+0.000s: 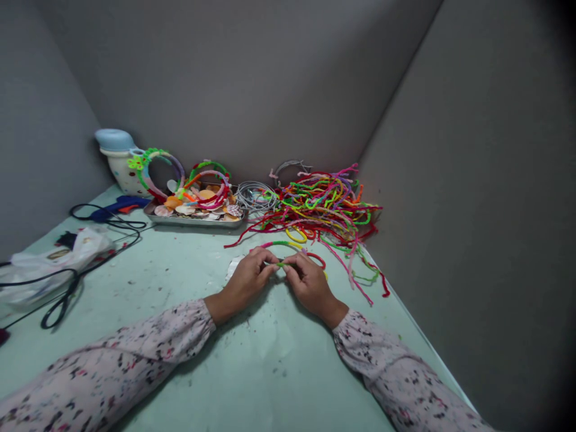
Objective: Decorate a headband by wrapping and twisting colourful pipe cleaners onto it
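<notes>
My left hand (250,275) and my right hand (308,281) meet at the middle of the pale green table (189,360), fingers pinched together. Between them they grip a hoop wrapped in green, pink and red pipe cleaner (282,246), which arcs up behind my fingers. A yellow loop (296,235) and a red loop (317,258) lie just behind my right hand. A big heap of coloured pipe cleaners (324,204) sits in the back right corner, a hand's length away.
A metal tray (193,221) with shells and finished wrapped hoops (157,174) stands at the back. Bare wire hoops (256,195) lie beside it. A glue gun (117,207), black cables, scissors (60,306), a plastic bag (54,258) occupy the left. Grey walls enclose the table.
</notes>
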Tool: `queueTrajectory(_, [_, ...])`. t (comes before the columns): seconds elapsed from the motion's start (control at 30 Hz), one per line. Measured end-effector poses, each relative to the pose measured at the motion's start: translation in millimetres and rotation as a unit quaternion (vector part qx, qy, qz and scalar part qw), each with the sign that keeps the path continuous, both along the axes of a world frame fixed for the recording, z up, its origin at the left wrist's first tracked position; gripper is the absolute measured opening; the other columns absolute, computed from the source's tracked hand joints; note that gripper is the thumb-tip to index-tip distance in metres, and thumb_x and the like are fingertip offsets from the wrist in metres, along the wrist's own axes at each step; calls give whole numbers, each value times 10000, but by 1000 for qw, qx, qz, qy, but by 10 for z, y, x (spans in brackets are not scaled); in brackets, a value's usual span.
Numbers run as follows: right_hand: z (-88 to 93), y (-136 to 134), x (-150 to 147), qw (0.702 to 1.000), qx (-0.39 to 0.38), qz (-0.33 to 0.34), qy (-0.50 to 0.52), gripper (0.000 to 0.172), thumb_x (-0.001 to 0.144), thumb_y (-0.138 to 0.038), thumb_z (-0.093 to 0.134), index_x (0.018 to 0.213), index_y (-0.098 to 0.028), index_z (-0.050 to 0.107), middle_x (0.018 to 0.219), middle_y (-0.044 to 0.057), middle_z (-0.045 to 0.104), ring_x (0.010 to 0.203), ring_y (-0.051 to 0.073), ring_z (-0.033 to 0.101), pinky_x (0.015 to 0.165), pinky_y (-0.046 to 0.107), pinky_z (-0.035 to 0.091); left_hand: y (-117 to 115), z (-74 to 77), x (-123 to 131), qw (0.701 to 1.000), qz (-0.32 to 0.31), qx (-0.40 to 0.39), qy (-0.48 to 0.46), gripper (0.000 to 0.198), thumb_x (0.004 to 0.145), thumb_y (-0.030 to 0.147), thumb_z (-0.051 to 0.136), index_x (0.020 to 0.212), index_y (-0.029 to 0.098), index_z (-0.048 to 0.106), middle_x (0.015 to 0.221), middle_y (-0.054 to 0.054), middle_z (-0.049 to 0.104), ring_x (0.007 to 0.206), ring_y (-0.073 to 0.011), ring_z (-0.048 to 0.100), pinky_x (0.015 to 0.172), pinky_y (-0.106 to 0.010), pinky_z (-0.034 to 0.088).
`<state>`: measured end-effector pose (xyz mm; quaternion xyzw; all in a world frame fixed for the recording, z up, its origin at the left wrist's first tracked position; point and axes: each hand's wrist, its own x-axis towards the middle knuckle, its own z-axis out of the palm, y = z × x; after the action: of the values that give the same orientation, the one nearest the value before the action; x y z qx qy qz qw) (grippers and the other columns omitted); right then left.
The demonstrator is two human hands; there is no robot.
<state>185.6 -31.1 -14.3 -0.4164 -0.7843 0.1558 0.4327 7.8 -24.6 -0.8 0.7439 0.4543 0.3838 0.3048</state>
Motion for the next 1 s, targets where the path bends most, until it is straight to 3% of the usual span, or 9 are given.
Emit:
queueTrajectory(0.37, [-17, 21, 6, 1000, 4, -12, 3, 95, 897, -182, 521, 920, -203, 611, 814, 35, 630, 799, 189, 586, 744, 313, 451, 0, 24, -5, 1000, 3, 24, 7, 149, 896, 229, 486, 874, 173, 622, 913, -47, 597, 833, -170, 552, 733, -280, 423])
queueTrajectory(1.0, [-57, 20, 14, 999, 14, 20, -35, 142, 920, -161, 474, 955, -209, 602, 877, 47, 609, 844, 189, 574, 754, 310, 452, 43, -11, -1, 998, -16, -68, -5, 231, 867, 330, 488, 752, 160, 595, 671, 1, 574, 665, -154, 513, 629, -264, 375])
